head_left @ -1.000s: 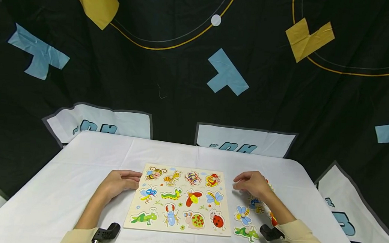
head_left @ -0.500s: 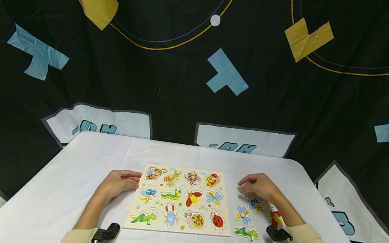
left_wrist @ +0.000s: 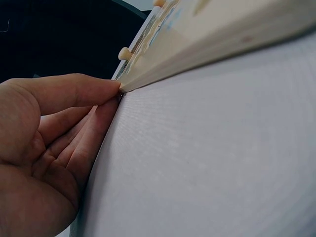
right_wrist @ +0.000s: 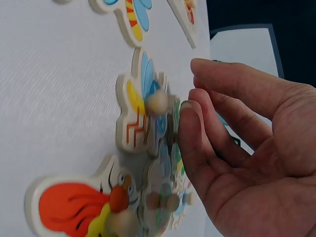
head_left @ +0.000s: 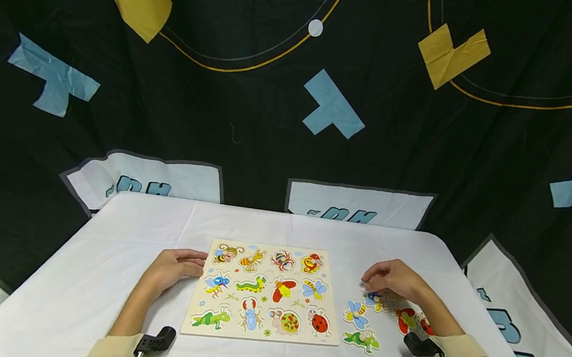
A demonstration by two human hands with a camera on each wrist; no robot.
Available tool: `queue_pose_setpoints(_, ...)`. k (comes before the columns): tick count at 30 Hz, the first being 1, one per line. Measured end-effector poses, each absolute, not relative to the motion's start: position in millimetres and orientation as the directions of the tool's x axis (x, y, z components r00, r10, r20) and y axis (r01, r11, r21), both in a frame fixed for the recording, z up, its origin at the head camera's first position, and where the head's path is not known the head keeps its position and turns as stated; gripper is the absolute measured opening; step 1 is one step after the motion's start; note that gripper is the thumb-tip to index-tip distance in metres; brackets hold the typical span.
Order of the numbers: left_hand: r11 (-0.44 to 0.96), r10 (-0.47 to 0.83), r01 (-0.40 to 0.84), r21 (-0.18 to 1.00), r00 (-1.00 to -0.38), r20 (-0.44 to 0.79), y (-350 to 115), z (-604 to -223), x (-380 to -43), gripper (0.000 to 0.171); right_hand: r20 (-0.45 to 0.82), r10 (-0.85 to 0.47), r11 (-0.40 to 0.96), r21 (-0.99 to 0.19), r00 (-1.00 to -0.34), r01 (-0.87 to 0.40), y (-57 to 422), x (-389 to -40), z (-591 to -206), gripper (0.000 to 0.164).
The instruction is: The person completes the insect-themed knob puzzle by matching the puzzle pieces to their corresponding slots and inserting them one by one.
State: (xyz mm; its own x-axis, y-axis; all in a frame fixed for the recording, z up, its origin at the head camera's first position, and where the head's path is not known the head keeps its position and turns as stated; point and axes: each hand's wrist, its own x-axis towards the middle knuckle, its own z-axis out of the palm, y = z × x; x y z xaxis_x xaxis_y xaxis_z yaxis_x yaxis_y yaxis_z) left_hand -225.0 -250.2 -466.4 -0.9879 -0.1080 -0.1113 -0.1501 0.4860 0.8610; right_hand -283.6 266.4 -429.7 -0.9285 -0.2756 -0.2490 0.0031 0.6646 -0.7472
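Note:
A wooden insect puzzle board (head_left: 269,329) lies flat on the table. My left hand (head_left: 176,270) rests at its left side; in the left wrist view the straight fingers touch the board's corner. To the right of the board are loose knobbed pieces. My right hand (head_left: 396,279) hovers over them, fingers bent and nothing visible between them. Nearest its fingertips in the right wrist view is a mosquito piece (right_wrist: 131,116) with a wooden knob. A red firefly piece (right_wrist: 66,205) lies beside a small overlapping pile. The hand partly covers that pile in the head view.
A blue-winged dragonfly piece (head_left: 356,315) and a green grasshopper piece (head_left: 361,340) lie along the board's right side. A ladybug piece (head_left: 426,326) is partly hidden by the right forearm. White cloth covers the table (head_left: 243,222); a black curtain (head_left: 267,155) hangs behind it.
My right hand has moved right and slightly toward me, from beside the board to above the loose pieces. My left hand stays at the board's edge.

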Motion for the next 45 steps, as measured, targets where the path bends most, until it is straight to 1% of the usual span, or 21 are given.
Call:
queue_pose_setpoints(7,0.486,-0.113,-0.157,0.860,-0.987,-0.116,-249.4,-468.3,-225.8,0.048,-0.272,-0.315,0.663,-0.749,-0.909,-0.005,279.2,-281.0,-428.5,0.027)
queue_pose_setpoints(15,0.484,-0.117,-0.163,0.860,-0.986,-0.121,-248.7,-468.8,-226.4,0.047,-0.318,-0.400,0.628,-0.778,-0.860,-0.004,289.5,-280.1,-429.5,0.028)
queue_pose_setpoints(18,0.483,-0.111,-0.156,0.862,-0.987,-0.116,-249.8,-468.1,-225.9,0.048,-0.331,-0.412,0.619,-0.785,-0.849,0.005,290.3,-280.0,-430.4,0.029)
queue_pose_setpoints(28,0.488,-0.114,-0.151,0.859,-0.987,-0.109,-249.2,-468.0,-225.2,0.048,-0.339,-0.409,0.624,-0.781,-0.847,0.011,287.0,-278.0,-430.1,0.031)
queue_pose_setpoints(32,0.486,-0.125,-0.166,0.858,-0.985,-0.120,-248.3,-468.4,-224.9,0.047,-0.332,-0.423,0.615,-0.789,-0.843,0.002,286.6,-278.5,-432.4,0.030)
queue_pose_setpoints(45,0.487,-0.115,-0.149,0.861,-0.988,-0.106,-249.2,-467.2,-224.5,0.049,-0.331,-0.419,0.632,-0.775,-0.845,-0.009,285.6,-280.2,-434.3,0.025)
